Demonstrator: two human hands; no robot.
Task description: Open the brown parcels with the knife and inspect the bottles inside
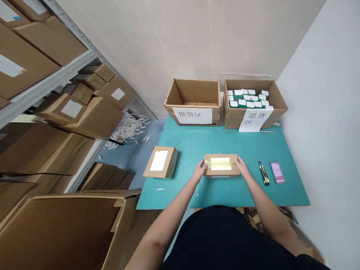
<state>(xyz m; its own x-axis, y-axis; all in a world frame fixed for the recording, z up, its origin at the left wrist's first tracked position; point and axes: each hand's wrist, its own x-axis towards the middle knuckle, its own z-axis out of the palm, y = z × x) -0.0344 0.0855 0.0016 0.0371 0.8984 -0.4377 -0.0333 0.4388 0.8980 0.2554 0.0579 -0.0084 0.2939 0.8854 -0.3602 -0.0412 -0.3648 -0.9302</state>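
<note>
A taped cardboard box (208,173) with a white label and yellow tape on top sits near the front middle of the green table. My left hand (200,169) grips its left end, and my right hand (241,165) grips its right end. Both sets of fingers are partly hidden along the box's sides. To the right of it lies a yellow and black box cutter (263,173), apart from my right hand. Beyond that is a pinkish blurred item (277,173). Left of my left hand stands another cardboard box (171,165) with a white label.
At the table's (194,140) back stand an open carton (168,106) with a paper sign and another carton (277,108) holding several green-and-white small boxes. Shelves (81,62) of boxes line the left. A large open carton (70,225) is at lower left; a wall (329,112) borders the right.
</note>
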